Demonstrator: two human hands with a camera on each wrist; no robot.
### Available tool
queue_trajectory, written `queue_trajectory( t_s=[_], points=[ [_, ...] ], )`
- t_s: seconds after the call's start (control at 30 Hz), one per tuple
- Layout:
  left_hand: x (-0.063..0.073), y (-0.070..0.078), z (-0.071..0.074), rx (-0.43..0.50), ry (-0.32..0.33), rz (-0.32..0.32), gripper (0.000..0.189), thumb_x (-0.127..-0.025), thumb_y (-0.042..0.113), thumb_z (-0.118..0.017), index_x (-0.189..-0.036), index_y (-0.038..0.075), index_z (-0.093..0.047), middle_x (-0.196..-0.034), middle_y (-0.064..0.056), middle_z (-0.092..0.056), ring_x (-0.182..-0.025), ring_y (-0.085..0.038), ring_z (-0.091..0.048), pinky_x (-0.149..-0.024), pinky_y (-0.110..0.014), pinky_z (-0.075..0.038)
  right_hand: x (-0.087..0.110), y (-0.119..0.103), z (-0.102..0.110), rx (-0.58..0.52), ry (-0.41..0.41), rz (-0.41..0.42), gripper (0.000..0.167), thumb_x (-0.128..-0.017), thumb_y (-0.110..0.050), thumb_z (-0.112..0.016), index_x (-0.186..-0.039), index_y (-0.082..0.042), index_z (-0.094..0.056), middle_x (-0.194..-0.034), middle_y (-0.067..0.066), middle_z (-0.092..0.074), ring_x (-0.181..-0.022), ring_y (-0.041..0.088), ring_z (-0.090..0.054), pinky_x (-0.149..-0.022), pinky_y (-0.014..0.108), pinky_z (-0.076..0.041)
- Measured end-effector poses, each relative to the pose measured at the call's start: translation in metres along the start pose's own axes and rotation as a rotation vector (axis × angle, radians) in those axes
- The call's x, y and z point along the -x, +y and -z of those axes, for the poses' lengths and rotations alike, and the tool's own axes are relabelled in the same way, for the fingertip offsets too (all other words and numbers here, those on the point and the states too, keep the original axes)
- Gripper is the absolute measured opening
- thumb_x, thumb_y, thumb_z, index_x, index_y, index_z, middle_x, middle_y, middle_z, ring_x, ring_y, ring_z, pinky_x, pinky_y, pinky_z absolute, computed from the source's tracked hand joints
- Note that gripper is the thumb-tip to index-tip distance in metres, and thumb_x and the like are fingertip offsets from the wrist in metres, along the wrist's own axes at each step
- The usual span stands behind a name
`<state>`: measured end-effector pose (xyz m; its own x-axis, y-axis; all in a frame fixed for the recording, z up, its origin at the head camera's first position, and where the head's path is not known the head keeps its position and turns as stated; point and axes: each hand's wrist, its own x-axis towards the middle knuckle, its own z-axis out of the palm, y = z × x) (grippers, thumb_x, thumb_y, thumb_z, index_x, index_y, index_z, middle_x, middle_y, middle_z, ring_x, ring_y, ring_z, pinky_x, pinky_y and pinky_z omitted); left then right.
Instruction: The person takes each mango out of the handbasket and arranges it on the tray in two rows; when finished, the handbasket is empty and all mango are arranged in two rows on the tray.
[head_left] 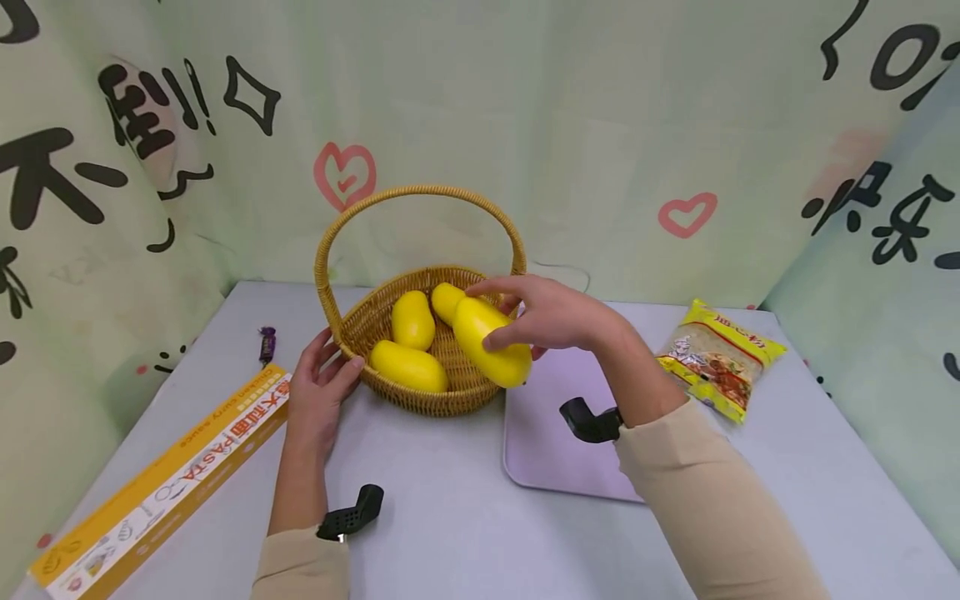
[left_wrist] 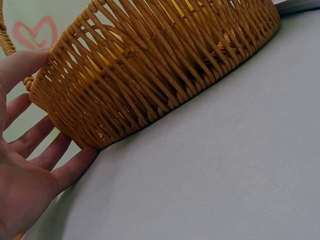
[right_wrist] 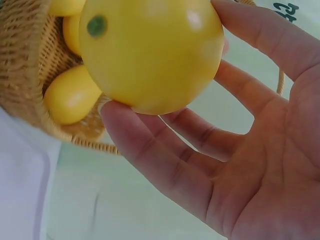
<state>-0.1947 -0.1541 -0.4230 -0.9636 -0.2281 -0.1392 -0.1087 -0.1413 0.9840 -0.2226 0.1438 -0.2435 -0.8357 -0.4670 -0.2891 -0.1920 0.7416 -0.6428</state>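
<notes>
My right hand (head_left: 551,312) holds a yellow mango (head_left: 487,343) over the right end of the wicker basket (head_left: 435,404), thumb on one side and fingers on the other. A green spot marks the end of this mango (right_wrist: 150,55) in the right wrist view. Three more mangoes lie inside, one upright at the back left (head_left: 412,321), one on its side in front (head_left: 408,367), one partly hidden behind the held one (head_left: 446,302). Against the basket's left end rests my left hand (head_left: 318,396), thumb at the rim and spread, fairly straight fingers (left_wrist: 75,167) touching the outer wicker.
A lilac tray (head_left: 570,475) lies under my right forearm, right of the basket. Beyond it is a yellow food packet (head_left: 720,358). On the left are a long pasta box (head_left: 165,483) and a small purple-wrapped item (head_left: 267,344). The basket's tall handle (head_left: 427,191) arches above.
</notes>
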Motion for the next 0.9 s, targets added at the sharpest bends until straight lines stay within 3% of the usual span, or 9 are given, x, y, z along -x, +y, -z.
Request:
queue_trajectory(
  t_s=[0.47,0.9],
  points=[
    [0.000,0.000,0.001,0.020,-0.008,-0.001,0.073,-0.099,0.018,-0.071,-0.161,0.032,-0.036,-0.162,-0.002,-0.040,-0.147,-0.020,-0.044,-0.113,-0.030,-0.048,0.032,0.013,0.024,0.032,0.030,-0.023,0.064,-0.093,-0.024,-0.072,-0.153,-0.031,-0.049,-0.140,0.017,-0.054,-0.100,0.027,-0.069,-0.083,0.042,-0.063],
    [-0.001,-0.001,0.000,0.007,0.009,-0.006,0.072,-0.098,0.020,-0.072,-0.160,0.034,-0.038,-0.160,0.000,-0.043,-0.144,-0.020,-0.047,-0.108,-0.026,-0.052,0.053,0.044,0.043,-0.032,0.078,-0.103,0.069,-0.094,-0.031,-0.075,-0.156,-0.030,-0.044,-0.146,0.020,-0.050,-0.104,0.027,-0.070,-0.085,0.042,-0.064]
  ],
)
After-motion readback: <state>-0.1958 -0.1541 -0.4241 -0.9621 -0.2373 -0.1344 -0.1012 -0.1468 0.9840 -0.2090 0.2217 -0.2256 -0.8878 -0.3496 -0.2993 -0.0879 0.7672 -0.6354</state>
